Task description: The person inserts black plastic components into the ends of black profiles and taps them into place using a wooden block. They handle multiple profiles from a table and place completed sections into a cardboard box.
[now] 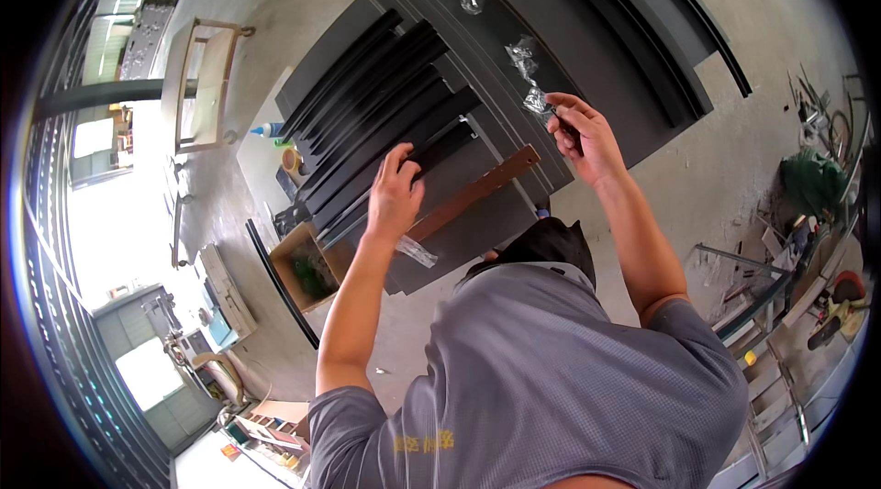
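My right hand (587, 138) is closed in a pinch above the dark panels. Between its fingers shows a small dark thing, too little of it to name. Beside its fingertips lies a crumpled clear plastic bag (536, 102), with another bag (521, 55) just beyond. Over the near end of several long black strips (372, 108) hovers my left hand (395, 194), fingers bent and apart, with nothing seen in it. The strips rest side by side on a stack of dark grey panels (496, 163). A narrow brown bar (473, 195) lies across the panels between my hands.
At the stack's left are a tape roll (291, 161) and a blue-capped bottle (267, 129). An open cardboard box (298, 260) stands near my left forearm. Larger dark panels (587, 21) lie at the far right. A wheeled frame (206, 85) stands left; clutter (817, 177) lines the right.
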A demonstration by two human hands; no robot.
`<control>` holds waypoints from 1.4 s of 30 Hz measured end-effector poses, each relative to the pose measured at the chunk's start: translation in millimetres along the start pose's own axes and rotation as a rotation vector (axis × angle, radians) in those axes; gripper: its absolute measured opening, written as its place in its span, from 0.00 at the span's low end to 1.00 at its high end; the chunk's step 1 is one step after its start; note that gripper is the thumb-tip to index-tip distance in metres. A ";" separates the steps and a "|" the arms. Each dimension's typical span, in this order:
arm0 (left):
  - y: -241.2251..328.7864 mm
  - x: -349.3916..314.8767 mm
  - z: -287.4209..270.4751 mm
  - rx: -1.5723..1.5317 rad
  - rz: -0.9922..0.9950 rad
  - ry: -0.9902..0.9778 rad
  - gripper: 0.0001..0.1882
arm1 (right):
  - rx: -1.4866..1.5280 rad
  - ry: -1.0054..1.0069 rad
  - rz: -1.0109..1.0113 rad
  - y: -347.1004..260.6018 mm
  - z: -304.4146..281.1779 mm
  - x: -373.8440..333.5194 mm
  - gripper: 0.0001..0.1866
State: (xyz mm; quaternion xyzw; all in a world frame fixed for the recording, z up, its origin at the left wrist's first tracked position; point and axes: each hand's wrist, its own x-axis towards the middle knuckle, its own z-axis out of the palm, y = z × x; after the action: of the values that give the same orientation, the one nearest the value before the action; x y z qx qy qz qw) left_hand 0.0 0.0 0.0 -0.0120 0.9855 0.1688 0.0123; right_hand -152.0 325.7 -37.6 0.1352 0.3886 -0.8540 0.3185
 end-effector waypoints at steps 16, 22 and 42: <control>-65.1 -349.2 -222.0 -0.653 -0.292 0.885 0.34 | -0.430 -0.315 -0.081 124.5 108.3 -56.8 0.16; -72.8 -418.6 -126.4 -1.364 -0.124 0.995 0.23 | -0.608 -0.546 0.071 180.7 187.5 -96.8 0.12; -46.7 -362.5 -74.6 -0.831 -0.503 0.861 0.13 | -0.803 -0.857 0.267 284.6 292.3 -195.2 0.12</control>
State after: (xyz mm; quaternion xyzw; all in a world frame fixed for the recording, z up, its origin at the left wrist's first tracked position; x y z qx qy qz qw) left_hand 362.0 -61.8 65.0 -0.3129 0.7218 0.5082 -0.3505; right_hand 186.1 51.3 84.8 -0.3043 0.4973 -0.5716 0.5774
